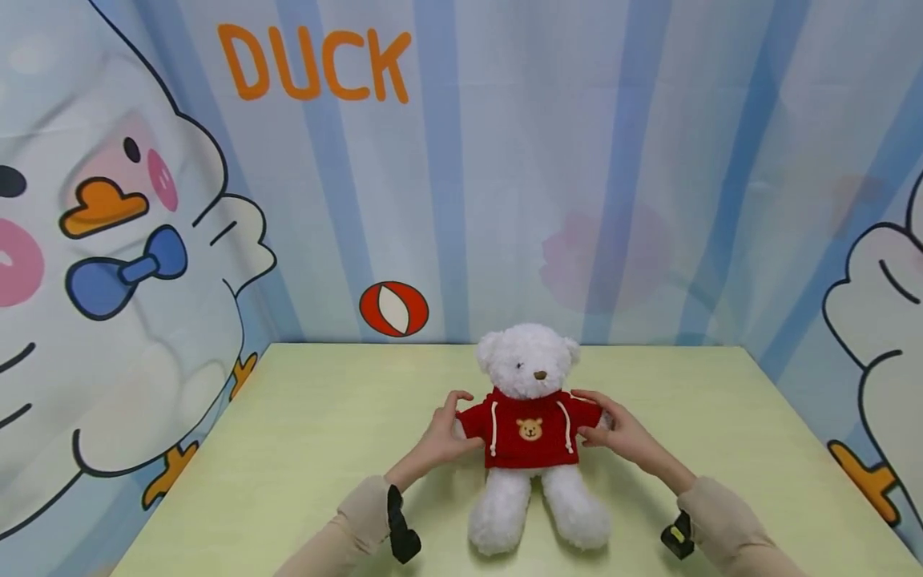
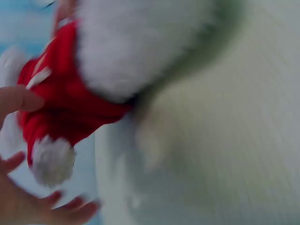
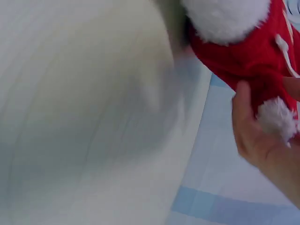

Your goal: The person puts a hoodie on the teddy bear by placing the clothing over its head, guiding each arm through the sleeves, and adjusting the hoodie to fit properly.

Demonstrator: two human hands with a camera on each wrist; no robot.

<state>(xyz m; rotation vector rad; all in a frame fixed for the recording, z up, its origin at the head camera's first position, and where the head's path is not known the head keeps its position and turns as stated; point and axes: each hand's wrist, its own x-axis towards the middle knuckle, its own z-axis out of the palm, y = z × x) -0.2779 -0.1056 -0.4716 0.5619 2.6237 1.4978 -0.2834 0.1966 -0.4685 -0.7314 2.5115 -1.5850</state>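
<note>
A white plush teddy bear (image 1: pixel 531 433) in a red hoodie faces the head camera at the middle of the table. A small bear face and two white drawstrings mark the hoodie (image 2: pixel 70 89). My left hand (image 1: pixel 441 437) is at the bear's arm on the left of the head view. In the left wrist view its thumb lies against the hoodie, while the other fingers spread apart around the white paw (image 2: pixel 53 161). With thumb and fingers on either side of the sleeve, my right hand (image 1: pixel 622 433) holds the opposite arm, its paw (image 3: pixel 276 117) between them.
The pale yellow-green table (image 1: pixel 324 385) reaches back to a blue striped curtain (image 1: pixel 497 160). Printed on it are a large duck (image 1: pixel 144 336), the word DUCK and a red-and-white ball (image 1: pixel 393 308). A black strap (image 1: pixel 401 525) circles the left wrist.
</note>
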